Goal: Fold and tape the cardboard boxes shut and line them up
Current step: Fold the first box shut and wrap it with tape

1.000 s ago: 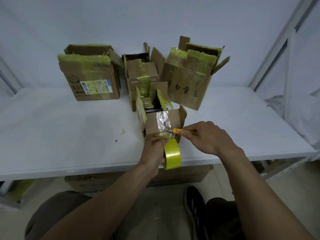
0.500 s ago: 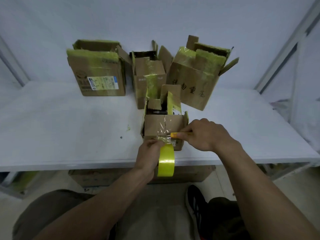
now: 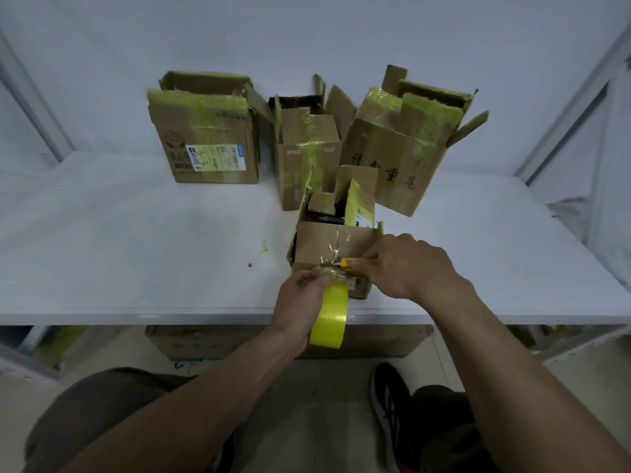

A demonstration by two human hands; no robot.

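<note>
- Yellow tape roll [image 3: 329, 315] hangs past the bench [image 3: 136, 250] edge. Your left hand [image 3: 300, 295] grips it, fingers [image 3: 316, 275] pinching the strip [image 3: 332, 270] taut.
- Your right hand [image 3: 409, 268] is clenched on a cutter [image 3: 348, 261], its tip at the strip.
- Small box [image 3: 327, 244] sits at the bench front, flaps up.
- Step looks like cutting the tape.
- Next, likely: slice clean, press the end down, and fold the flaps.

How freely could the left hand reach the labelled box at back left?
Probably yes: no box stands between the left hand and the labelled box. But the hand holds the yellow tape roll.
</note>
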